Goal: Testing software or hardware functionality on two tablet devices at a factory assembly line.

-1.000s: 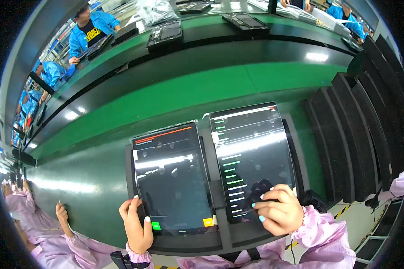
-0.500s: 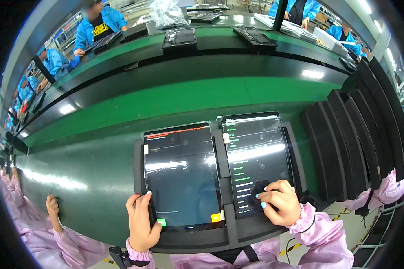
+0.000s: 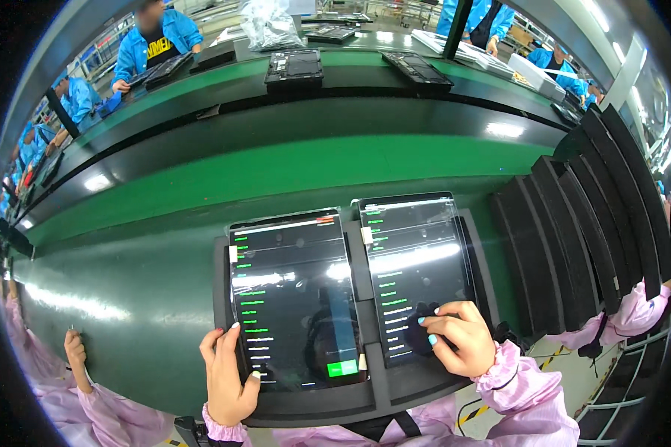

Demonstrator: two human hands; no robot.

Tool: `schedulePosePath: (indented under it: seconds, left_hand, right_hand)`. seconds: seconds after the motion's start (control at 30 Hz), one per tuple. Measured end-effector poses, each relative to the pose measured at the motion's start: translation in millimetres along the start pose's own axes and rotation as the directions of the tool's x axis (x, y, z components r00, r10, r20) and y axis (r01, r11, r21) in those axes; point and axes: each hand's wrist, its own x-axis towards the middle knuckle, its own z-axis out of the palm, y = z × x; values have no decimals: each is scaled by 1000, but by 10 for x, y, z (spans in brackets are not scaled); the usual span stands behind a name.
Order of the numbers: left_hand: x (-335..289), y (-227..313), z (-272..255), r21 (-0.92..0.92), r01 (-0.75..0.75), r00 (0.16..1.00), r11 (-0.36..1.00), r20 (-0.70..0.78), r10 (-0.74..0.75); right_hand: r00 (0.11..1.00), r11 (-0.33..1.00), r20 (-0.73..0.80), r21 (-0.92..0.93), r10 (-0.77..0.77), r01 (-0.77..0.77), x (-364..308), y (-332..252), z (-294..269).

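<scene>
Here a green bench (image 3: 142,305) is bearing a black tray (image 3: 378,380), cradling the left tablet (image 3: 291,305) and right tablet (image 3: 414,287). Gripping nothing, the left hand (image 3: 230,384) is spreading at its tablet's lower-left edge, the right hand (image 3: 464,346) loosely curling over the other.

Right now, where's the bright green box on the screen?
In the head view, the green box is near the lower right corner of the left tablet, just left of a small pale tab.

The lower right corner of the right tablet (image 3: 419,287) is hidden by the right hand (image 3: 464,346). The left sleeve (image 3: 224,433) is cut off by the lower edge, and a co-worker's head (image 3: 150,15) is blurred
</scene>
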Motion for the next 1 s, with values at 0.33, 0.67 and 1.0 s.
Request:
schedulePosePath:
  seconds: [0.33, 0.67, 1.0]
  left_hand:
    - [2, 37, 54, 14, 57, 997, 998, -52, -56]
    - [39, 94, 62, 112, 84, 996, 990, -45, -80]
    - [31, 269, 55, 225, 137, 991, 965, -25, -135]
  right_hand:
    - [992, 978, 54, -180, 113, -102, 25, 44, 15]
    - [808, 925, -466, 67, 360, -373, -242, 416, -329]
    - [572, 860, -662, 481, 484, -170, -463, 664, -210]
